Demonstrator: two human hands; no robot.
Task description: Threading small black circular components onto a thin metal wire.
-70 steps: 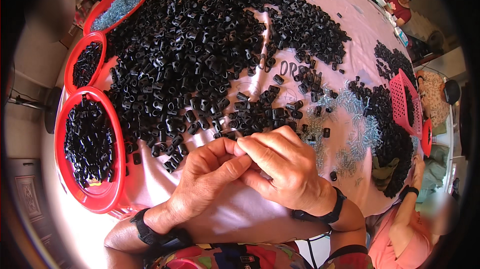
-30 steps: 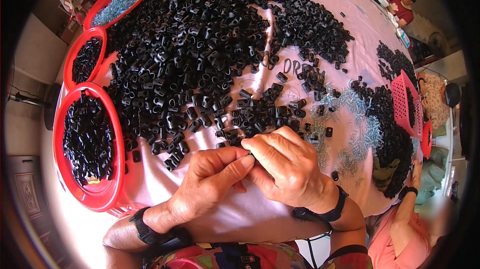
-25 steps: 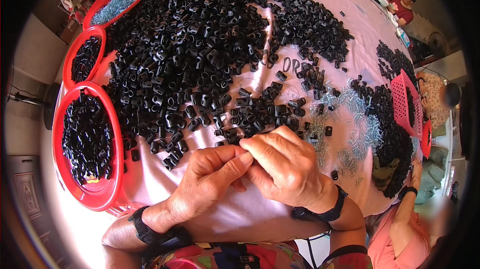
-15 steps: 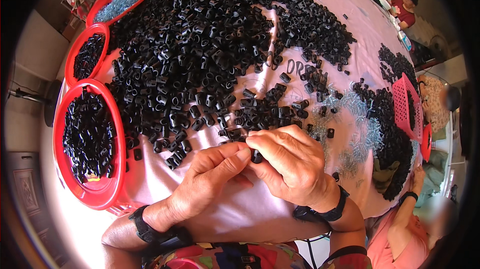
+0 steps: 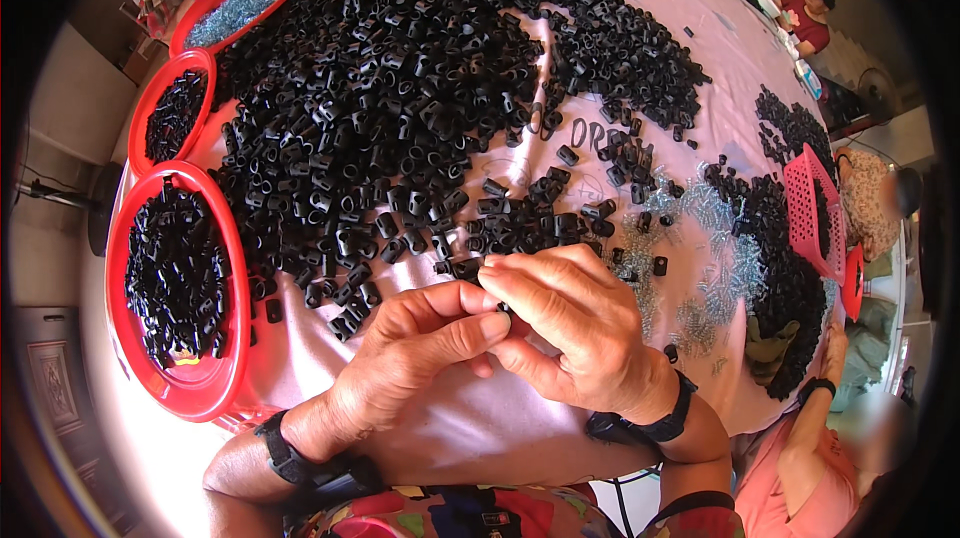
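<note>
My left hand (image 5: pixel 415 353) and my right hand (image 5: pixel 580 333) meet over the near part of the pink cloth, fingertips together. Between them shows a sliver of a small black plastic part (image 5: pixel 504 309), mostly covered by my fingers. Both hands are closed on it in a pinch. Just beyond my fingertips lies a loose cluster of small black hollow plastic parts (image 5: pixel 535 213). A much larger heap of the same black parts (image 5: pixel 370 88) spreads behind and to the left.
Along the left stand a large red basket (image 5: pixel 240 338) of shiny black pieces, a smaller red basket (image 5: pixel 135 143) and another red basket (image 5: pixel 180 28) of clear bluish pieces. Clear pieces (image 5: pixel 725 268) lie scattered at right, near a pink basket (image 5: pixel 800 203). A co-worker's arm (image 5: pixel 815 408) reaches in at the lower right.
My left thumb has slid further over the black part, which is now more hidden. My right fingers have shifted slightly to the left. The heaps and baskets look unchanged.
</note>
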